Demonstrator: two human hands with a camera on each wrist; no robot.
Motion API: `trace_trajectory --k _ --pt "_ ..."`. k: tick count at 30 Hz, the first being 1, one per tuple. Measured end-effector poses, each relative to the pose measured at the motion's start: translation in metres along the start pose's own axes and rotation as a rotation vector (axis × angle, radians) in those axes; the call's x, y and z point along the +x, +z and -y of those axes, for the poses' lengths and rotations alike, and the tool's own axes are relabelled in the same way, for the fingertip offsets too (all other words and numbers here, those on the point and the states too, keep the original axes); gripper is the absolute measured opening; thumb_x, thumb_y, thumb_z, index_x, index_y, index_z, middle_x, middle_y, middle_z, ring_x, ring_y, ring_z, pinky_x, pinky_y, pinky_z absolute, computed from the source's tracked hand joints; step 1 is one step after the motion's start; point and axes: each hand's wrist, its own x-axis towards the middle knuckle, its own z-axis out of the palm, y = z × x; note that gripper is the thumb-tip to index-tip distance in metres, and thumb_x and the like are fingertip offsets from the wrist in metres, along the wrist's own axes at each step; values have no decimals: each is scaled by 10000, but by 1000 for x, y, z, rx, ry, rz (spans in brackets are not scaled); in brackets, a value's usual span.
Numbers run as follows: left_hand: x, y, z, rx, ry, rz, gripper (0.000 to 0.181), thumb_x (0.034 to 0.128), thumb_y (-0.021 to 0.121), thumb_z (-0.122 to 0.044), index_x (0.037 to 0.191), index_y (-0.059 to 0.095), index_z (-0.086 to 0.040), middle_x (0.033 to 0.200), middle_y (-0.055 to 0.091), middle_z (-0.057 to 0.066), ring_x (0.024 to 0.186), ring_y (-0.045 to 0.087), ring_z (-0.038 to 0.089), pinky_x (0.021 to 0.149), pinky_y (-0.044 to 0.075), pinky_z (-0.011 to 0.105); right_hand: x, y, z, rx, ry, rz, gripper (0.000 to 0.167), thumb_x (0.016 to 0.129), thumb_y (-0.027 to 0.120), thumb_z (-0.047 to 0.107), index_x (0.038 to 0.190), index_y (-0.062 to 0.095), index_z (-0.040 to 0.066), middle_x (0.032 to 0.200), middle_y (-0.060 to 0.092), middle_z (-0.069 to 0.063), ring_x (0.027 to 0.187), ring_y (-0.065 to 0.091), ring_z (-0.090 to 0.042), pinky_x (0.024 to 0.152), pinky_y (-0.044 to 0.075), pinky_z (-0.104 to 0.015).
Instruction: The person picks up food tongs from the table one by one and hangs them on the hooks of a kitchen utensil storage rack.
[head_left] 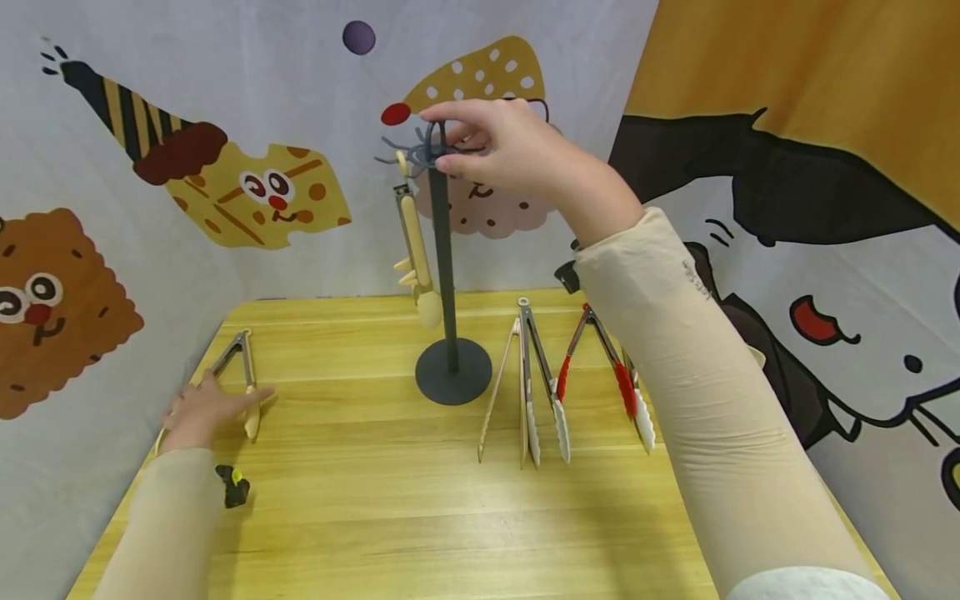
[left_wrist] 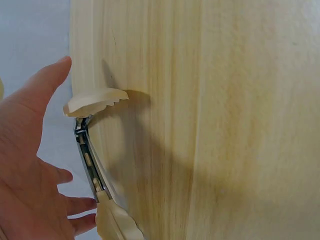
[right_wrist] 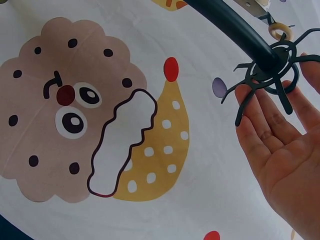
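A dark grey hook stand (head_left: 453,370) rises from a round base on the table. My right hand (head_left: 502,146) holds the ring at its top between thumb and fingers; in the right wrist view the fingers lie behind the hooks (right_wrist: 272,70). From one hook hang cream-tipped tongs (head_left: 415,242), folded together. My left hand (head_left: 202,408) is spread above splayed cream-tipped tongs (head_left: 249,375) at the table's left edge. In the left wrist view its fingers are beside these tongs (left_wrist: 117,220), and whether they touch is unclear.
Right of the stand lie tongs with pale tips (head_left: 525,392), red-tipped tongs (head_left: 622,383) and another white-tipped pair (head_left: 643,421), partly hidden by the right sleeve. A small black device (head_left: 235,486) shows beside the left sleeve. Printed cloth (head_left: 300,83) hangs behind the table.
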Motion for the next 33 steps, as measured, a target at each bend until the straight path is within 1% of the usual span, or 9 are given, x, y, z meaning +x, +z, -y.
trace_trajectory --k 4,9,17,22,27,29,30,32,33 --pt "-1 -1 2 28 -47 20 1385 670 461 -870 1436 -109 133 1370 -34 527 1215 30 700 934 143 767 0 0 0 -1 -1 1 551 931 553 383 1448 370 337 1313 577 34 1199 547 -75 1031 404 -293" --pt "-5 -1 3 24 -70 40 1376 691 460 -855 1408 -38 208 1344 3 542 1186 70 704 910 182 751 -1 0 0 11 -1 1 548 930 554 380 1446 374 335 1310 576 35 1195 549 -72 1031 402 -284" --pt "-3 0 4 31 -75 21 1364 690 476 -847 1381 58 253 1313 57 548 1162 126 703 873 212 747 0 0 0 -7 -9 -6 545 930 555 381 1444 379 333 1301 585 38 1191 555 -77 1046 391 -295" --pt "0 1 5 31 -92 -4 1320 687 487 -841 1380 164 236 1311 124 532 1152 172 693 873 231 741 0 0 0 2 0 -5 547 928 558 385 1442 378 341 1312 576 41 1210 541 -86 1048 392 -299" --pt "-1 2 7 2 -92 -23 1182 747 489 -780 1364 271 204 1297 191 503 1133 216 667 882 244 738 -1 0 0 7 10 -3 550 926 560 387 1443 376 345 1317 570 41 1220 531 -88 1048 391 -296" --pt "-2 2 7 -8 -83 -30 1099 770 490 -751 1314 356 194 1260 236 490 1087 264 649 850 285 720 -1 1 0 8 11 -3 550 926 562 384 1442 376 345 1316 570 41 1219 532 -89 1044 394 -295" --pt "-3 2 7 -13 -74 -34 1050 784 490 -733 1271 402 193 1238 256 484 1058 287 636 821 310 704 -1 1 0 10 11 -3 549 926 562 382 1442 376 347 1316 570 40 1218 533 -89 1042 396 -294" --pt "-5 2 7 -19 -50 -44 920 804 501 -696 1125 520 166 1134 381 436 950 403 557 742 407 616 -1 1 0 13 12 -4 549 926 561 381 1442 376 348 1316 570 39 1214 536 -88 1037 401 -290" --pt "-6 2 7 -26 -34 -45 849 813 508 -674 1042 560 141 1058 441 395 877 444 501 683 434 559 -1 1 0 12 12 -4 547 927 560 381 1441 375 351 1315 570 39 1210 539 -85 1034 403 -288"
